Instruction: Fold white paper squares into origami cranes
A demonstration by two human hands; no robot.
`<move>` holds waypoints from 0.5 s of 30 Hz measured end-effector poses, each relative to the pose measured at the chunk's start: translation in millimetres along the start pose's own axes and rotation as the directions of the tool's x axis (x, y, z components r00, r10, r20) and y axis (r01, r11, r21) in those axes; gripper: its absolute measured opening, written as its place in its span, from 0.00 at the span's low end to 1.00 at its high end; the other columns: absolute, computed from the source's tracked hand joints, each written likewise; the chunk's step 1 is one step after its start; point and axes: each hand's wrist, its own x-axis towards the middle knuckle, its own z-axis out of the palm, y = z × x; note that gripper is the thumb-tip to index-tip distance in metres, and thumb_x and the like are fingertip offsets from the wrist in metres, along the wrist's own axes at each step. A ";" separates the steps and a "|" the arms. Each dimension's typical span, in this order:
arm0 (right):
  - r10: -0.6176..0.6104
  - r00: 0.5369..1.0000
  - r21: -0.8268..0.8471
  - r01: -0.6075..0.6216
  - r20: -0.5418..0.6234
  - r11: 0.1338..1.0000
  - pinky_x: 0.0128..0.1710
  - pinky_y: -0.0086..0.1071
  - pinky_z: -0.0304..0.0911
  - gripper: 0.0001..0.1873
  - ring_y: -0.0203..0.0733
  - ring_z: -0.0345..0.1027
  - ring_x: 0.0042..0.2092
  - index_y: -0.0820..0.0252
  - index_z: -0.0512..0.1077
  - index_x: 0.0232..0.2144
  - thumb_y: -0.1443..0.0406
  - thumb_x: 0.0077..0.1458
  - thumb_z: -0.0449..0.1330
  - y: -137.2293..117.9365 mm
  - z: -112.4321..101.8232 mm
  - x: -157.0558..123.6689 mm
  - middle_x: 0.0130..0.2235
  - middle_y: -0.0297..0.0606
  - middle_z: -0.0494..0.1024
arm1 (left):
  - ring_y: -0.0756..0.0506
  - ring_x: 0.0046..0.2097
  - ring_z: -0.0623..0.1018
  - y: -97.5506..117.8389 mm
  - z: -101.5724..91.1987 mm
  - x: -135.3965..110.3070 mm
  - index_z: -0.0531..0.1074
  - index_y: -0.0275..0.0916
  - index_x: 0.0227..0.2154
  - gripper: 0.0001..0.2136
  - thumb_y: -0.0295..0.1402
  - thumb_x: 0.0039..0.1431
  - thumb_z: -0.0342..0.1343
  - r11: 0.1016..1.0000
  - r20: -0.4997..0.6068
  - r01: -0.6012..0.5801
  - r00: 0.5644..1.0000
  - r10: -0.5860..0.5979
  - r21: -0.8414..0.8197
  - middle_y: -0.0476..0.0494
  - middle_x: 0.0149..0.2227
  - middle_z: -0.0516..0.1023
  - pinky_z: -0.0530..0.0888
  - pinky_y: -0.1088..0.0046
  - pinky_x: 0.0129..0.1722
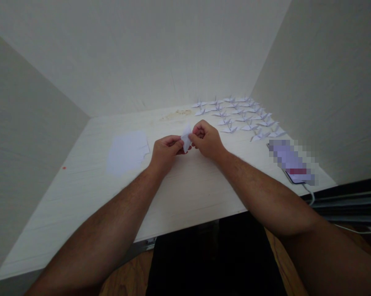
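Note:
Between my hands, over the middle of the white table, is a small folded piece of white paper (186, 138), roughly diamond-shaped. My left hand (168, 150) pinches its left and lower side between thumb and fingers. On the right side, my right hand (206, 139) grips the paper's edge with thumb and bent fingers. The fingers behind the paper are partly hidden. Beyond my right hand, several white origami cranes (244, 119) stand in rows. Left of my left hand lies a stack of white paper sheets (128, 150).
A phone (292, 162) with a blurred screen lies at the table's right side, a white cable (311, 195) running from it. Walls (173, 53) enclose the table (191, 193) at the back and both sides. A brownish stain (177, 114) marks the back edge.

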 end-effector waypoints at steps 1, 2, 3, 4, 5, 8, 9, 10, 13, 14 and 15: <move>-0.003 1.000 0.000 0.003 0.008 1.000 0.27 0.28 0.63 0.06 0.32 0.67 0.26 0.55 0.64 0.30 0.65 0.52 0.61 0.1 0.2 -0.5 0.24 0.28 0.72 | 0.47 0.30 0.81 0.3 0.0 0.0 0.78 0.36 0.31 0.10 0.35 0.47 0.67 1.000 -0.004 -0.002 1.000 0.002 -0.008 0.46 0.26 0.80 0.78 0.69 0.34; -0.008 1.000 -0.006 0.008 0.020 1.000 0.28 0.28 0.64 0.05 0.32 0.68 0.27 0.56 0.65 0.31 0.65 0.52 0.60 -0.2 0.1 -1.2 0.26 0.28 0.73 | 0.47 0.30 0.81 0.7 0.1 -0.1 0.78 0.36 0.31 0.10 0.35 0.46 0.67 1.000 -0.011 -0.003 1.000 0.003 -0.017 0.46 0.27 0.80 0.78 0.69 0.33; -0.015 0.999 -0.017 0.016 0.033 1.000 0.29 0.28 0.65 0.04 0.33 0.69 0.27 0.56 0.67 0.32 0.66 0.53 0.60 -0.9 -0.1 -1.8 0.27 0.29 0.74 | 0.46 0.31 0.81 1.3 0.3 -0.1 0.77 0.36 0.31 0.10 0.35 0.46 0.68 1.000 -0.022 -0.003 1.000 0.002 -0.024 0.45 0.28 0.81 0.78 0.69 0.33; -0.025 0.999 -0.033 0.026 0.045 0.999 0.30 0.29 0.65 0.03 0.33 0.70 0.28 0.56 0.68 0.32 0.66 0.53 0.60 -1.8 -0.5 -2.4 0.29 0.30 0.75 | 0.46 0.32 0.81 1.8 0.6 -0.2 0.77 0.36 0.31 0.11 0.35 0.46 0.68 1.000 -0.035 -0.001 0.999 0.000 -0.030 0.45 0.29 0.81 0.78 0.68 0.33; -0.038 0.998 -0.050 0.041 0.054 0.998 0.31 0.29 0.66 0.03 0.33 0.70 0.29 0.57 0.70 0.32 0.66 0.53 0.60 -2.9 -0.9 -2.9 0.30 0.31 0.76 | 0.46 0.32 0.81 2.2 0.8 -0.3 0.77 0.36 0.31 0.11 0.35 0.45 0.68 0.999 -0.045 0.001 0.999 -0.002 -0.033 0.44 0.30 0.81 0.78 0.68 0.34; -0.082 0.994 -0.096 0.088 0.066 0.991 0.33 0.30 0.66 0.07 0.33 0.69 0.30 0.58 0.72 0.33 0.62 0.51 0.64 -5.4 -1.9 -3.7 0.32 0.32 0.77 | 0.47 0.32 0.80 2.5 0.8 -0.1 0.77 0.37 0.31 0.13 0.37 0.43 0.70 1.000 -0.063 0.008 0.998 -0.010 -0.028 0.45 0.32 0.81 0.79 0.66 0.36; -0.088 0.994 -0.107 0.094 0.066 0.990 0.33 0.30 0.66 0.09 0.33 0.69 0.30 0.58 0.73 0.33 0.61 0.50 0.66 -5.9 -2.1 -3.8 0.32 0.32 0.77 | 0.48 0.31 0.80 2.3 0.5 0.0 0.76 0.37 0.31 0.14 0.37 0.42 0.70 1.000 -0.063 0.010 0.998 -0.012 -0.026 0.45 0.32 0.81 0.79 0.66 0.37; -0.088 0.994 -0.115 0.095 0.067 0.989 0.33 0.30 0.65 0.10 0.33 0.69 0.30 0.58 0.73 0.33 0.60 0.49 0.66 -6.1 -2.1 -3.8 0.32 0.32 0.77 | 0.49 0.31 0.79 1.9 0.2 0.3 0.76 0.37 0.31 0.14 0.38 0.42 0.70 1.000 -0.061 0.012 0.998 -0.014 -0.023 0.46 0.32 0.80 0.79 0.66 0.37; -0.083 0.995 -0.132 0.091 0.064 0.987 0.33 0.30 0.64 0.09 0.33 0.68 0.30 0.58 0.71 0.31 0.61 0.49 0.66 -6.4 -2.2 -4.0 0.31 0.32 0.77 | 0.49 0.30 0.79 0.5 -1.0 1.2 0.76 0.37 0.29 0.14 0.38 0.42 0.71 0.999 -0.047 0.015 0.999 -0.016 -0.031 0.47 0.30 0.79 0.79 0.66 0.37; -0.085 0.995 -0.136 0.093 0.060 0.986 0.33 0.30 0.64 0.08 0.33 0.68 0.29 0.58 0.70 0.31 0.62 0.50 0.65 -6.7 -2.3 -4.2 0.31 0.32 0.76 | 0.49 0.29 0.79 0.1 -1.4 1.5 0.75 0.37 0.28 0.13 0.37 0.42 0.71 0.999 -0.042 0.012 0.999 -0.014 -0.040 0.48 0.29 0.79 0.79 0.66 0.37; -0.088 0.994 -0.138 0.096 0.059 0.986 0.32 0.30 0.63 0.07 0.33 0.68 0.29 0.58 0.70 0.31 0.64 0.50 0.64 -7.1 -2.4 -4.4 0.30 0.31 0.76 | 0.50 0.29 0.78 -0.4 -1.7 1.9 0.75 0.37 0.27 0.12 0.36 0.42 0.71 0.999 -0.037 0.008 0.999 -0.010 -0.050 0.48 0.29 0.79 0.79 0.66 0.36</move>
